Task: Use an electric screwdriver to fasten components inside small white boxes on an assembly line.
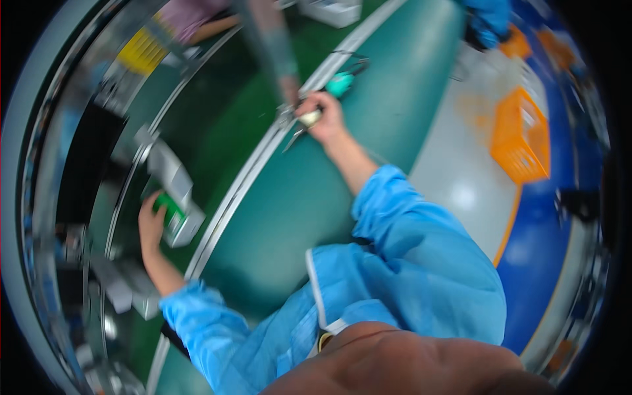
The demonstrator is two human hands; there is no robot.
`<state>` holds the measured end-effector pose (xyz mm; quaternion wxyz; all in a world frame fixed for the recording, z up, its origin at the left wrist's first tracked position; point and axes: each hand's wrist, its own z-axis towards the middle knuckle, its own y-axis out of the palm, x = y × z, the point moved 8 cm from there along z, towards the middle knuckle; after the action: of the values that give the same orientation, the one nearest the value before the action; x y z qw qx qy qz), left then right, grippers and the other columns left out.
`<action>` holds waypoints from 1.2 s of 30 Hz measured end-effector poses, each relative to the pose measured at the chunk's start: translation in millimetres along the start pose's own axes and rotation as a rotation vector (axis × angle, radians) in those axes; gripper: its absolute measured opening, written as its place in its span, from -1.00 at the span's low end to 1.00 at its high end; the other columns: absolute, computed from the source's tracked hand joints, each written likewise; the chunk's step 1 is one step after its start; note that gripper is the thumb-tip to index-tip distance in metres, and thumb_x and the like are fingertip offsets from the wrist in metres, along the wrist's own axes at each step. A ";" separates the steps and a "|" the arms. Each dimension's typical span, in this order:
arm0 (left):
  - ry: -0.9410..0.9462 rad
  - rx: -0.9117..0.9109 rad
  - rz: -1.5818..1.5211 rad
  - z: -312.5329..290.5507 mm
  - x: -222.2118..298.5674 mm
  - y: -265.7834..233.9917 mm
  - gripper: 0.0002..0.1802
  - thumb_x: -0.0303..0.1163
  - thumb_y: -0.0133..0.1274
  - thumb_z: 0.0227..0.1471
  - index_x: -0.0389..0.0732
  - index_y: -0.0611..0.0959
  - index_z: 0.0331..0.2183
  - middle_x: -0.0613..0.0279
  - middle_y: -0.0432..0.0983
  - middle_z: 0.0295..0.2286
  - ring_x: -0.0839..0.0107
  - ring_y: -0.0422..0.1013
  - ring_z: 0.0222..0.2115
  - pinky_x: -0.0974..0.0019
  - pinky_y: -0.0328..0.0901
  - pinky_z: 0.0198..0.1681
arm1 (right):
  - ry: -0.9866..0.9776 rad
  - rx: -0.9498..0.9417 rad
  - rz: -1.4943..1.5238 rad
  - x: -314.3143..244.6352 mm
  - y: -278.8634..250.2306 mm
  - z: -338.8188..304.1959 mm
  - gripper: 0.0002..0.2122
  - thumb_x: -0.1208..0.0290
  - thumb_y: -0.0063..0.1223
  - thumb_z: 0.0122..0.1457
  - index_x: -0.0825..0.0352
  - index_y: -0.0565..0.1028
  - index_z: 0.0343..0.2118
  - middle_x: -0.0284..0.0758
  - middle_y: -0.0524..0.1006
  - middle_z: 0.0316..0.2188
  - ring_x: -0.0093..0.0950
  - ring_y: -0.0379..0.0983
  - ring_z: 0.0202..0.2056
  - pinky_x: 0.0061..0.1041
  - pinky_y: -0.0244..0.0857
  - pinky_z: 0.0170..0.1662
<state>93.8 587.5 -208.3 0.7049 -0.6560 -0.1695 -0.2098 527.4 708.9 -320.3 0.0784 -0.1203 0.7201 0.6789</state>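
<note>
My left hand (151,222) reaches over the dark green belt, its fingers curled at the edge of a green piece with a pale patch (172,212). That piece lies in or against a grey-white tray (187,227); blur hides its exact kind. Farther right, at the belt's metal rail, my right hand (326,118) is closed round a tool with a cream-coloured handle (309,118). A thin dark metal tip (294,139) points from below that hand toward the rail. Just beyond my right hand lies a teal object (340,84) with a black cord.
A metal rail (247,171) divides the belt from the green worktop (289,217). A grey upright post (266,46) rises beyond my right hand. More white trays (332,10) sit on the belt. An orange crate (520,135) stands on the floor at right. Other people are at the far side.
</note>
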 end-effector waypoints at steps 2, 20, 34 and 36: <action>0.021 0.200 0.002 9.9 -3.1 -16.6 -0.69 -0.49 0.02 -0.10 -0.25 0.57 -0.21 0.03 0.49 -0.29 0.18 0.41 -0.22 0.31 0.24 -0.10 | 0.055 -0.050 0.063 0.8 -6.2 3.8 -0.87 0.52 -0.07 -0.03 0.31 0.30 -0.66 -0.34 0.30 -0.75 -0.47 0.28 -0.67 -0.41 0.27 -0.45; -0.159 0.170 0.398 41.1 -51.6 -23.2 -0.50 -0.59 -0.13 -0.17 -0.02 0.52 -0.10 0.09 0.43 -0.13 0.09 0.33 -0.09 0.19 0.21 -0.02 | 0.213 -0.105 0.153 -0.3 6.7 -3.9 -0.90 0.56 -0.13 0.04 0.34 0.25 -0.56 -0.44 0.13 -0.68 -0.58 0.05 -0.61 -0.50 0.08 -0.35; -0.075 -0.142 0.321 35.1 -31.5 -74.6 -0.42 -0.63 -0.10 -0.26 -0.10 0.47 -0.07 0.04 0.42 -0.13 0.11 0.32 -0.06 0.21 0.18 0.01 | 0.203 -0.083 0.118 -0.5 7.8 -4.6 -0.87 0.55 -0.11 0.04 0.32 0.22 -0.57 -0.42 0.16 -0.69 -0.56 0.09 -0.60 -0.51 0.07 -0.37; -0.104 -0.277 0.314 30.0 -32.0 -71.4 -0.40 -0.63 -0.11 -0.27 -0.12 0.45 -0.05 0.04 0.41 -0.11 0.13 0.31 -0.05 0.23 0.16 0.03 | 0.193 -0.082 0.115 -0.3 10.5 -6.1 -0.86 0.54 -0.11 0.04 0.32 0.21 -0.58 -0.42 0.17 -0.69 -0.55 0.10 -0.59 -0.49 0.08 -0.36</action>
<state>30.6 616.1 -161.3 0.6222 -0.7750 -0.0709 -0.0846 525.1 703.4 -309.7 -0.0353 -0.1466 0.7017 0.6964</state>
